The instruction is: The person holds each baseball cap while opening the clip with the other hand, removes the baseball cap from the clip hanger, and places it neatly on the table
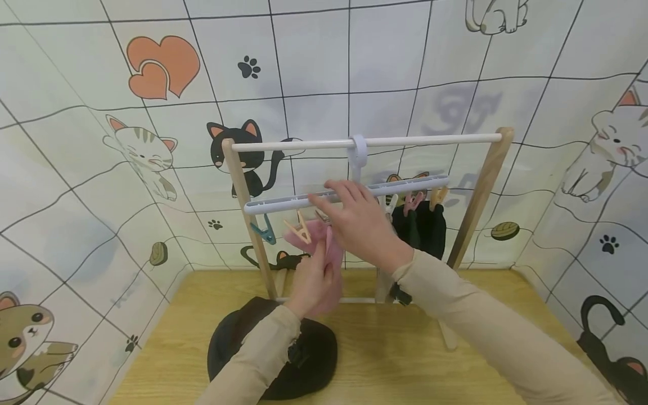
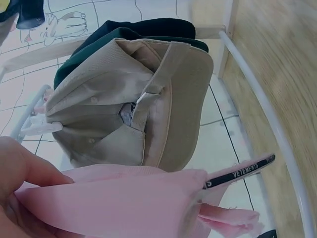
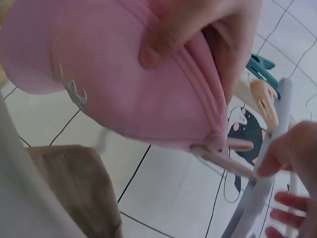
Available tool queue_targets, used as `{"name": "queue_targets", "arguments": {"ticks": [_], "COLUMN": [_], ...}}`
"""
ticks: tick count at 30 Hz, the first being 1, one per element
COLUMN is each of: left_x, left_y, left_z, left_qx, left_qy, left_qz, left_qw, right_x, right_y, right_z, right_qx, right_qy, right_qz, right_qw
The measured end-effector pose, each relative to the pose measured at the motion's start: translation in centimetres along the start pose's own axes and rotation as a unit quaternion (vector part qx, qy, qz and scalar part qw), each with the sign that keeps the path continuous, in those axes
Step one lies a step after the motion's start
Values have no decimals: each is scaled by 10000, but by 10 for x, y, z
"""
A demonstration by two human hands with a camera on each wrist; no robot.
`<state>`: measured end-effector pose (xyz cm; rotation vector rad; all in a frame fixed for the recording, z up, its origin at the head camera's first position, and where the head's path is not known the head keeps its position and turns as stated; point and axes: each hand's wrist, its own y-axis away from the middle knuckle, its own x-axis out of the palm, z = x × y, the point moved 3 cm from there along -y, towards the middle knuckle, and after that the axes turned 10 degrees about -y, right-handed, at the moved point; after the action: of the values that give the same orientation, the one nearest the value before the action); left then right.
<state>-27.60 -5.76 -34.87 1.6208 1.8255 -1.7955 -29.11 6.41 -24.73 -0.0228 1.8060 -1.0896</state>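
Note:
My left hand [image 1: 313, 281] grips a folded pink cap [image 3: 109, 74], its thumb on the outside of the crown. White lettering shows on the cap's front, and its dark strap label is visible in the left wrist view. A pale clothes peg [image 3: 223, 161] meets the top of the crown under the hanger bar [image 1: 283, 205]. By that bar, my right hand [image 1: 361, 225] has its fingers spread, a fingertip close to the peg's end. Whether it touches the peg, I cannot tell. A teal peg [image 1: 264, 229] and a cream peg [image 1: 300, 228] hang farther left.
The hanger hooks over a white rail [image 1: 430, 140] on a wooden stand [image 1: 473, 197]. A beige cap [image 2: 104, 119] and a dark green cap [image 2: 143, 32] hang from its other half. On the wooden table [image 1: 405, 360] lies a black cap [image 1: 304, 365], below my left forearm.

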Motion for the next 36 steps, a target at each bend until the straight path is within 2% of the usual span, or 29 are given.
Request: {"name": "queue_targets", "arguments": {"ticks": [5, 8, 13, 19, 27, 32, 36], "left_x": [1, 1, 2, 0, -9, -18, -25], "left_y": [1, 2, 4, 5, 7, 4, 2], "left_z": [1, 0, -2, -7, -22, -30, -35], "left_qx": [-210, -230, -261, -91, 198, 340, 437], "left_qy": [-176, -242, -142, 93, 599, 520, 324], "left_qz": [417, 548, 683, 630, 421, 547, 704], "left_qw": [9988, 9979, 9972, 9979, 9971, 9966, 9960], "right_x": [0, 2, 5, 4, -1, -6, -8], "right_y": [10, 15, 19, 17, 4, -1, -4], "right_z": [7, 8, 10, 12, 22, 27, 28], "right_qx": [631, 959, 1460, 1927, 2410, 2436, 2485], "right_qy": [378, 240, -371, -816, -913, -680, -795], "right_qz": [-656, -771, -676, -577, -526, -339, -246], "right_qw": [9951, 9921, 9863, 9762, 9648, 9669, 9651]}}
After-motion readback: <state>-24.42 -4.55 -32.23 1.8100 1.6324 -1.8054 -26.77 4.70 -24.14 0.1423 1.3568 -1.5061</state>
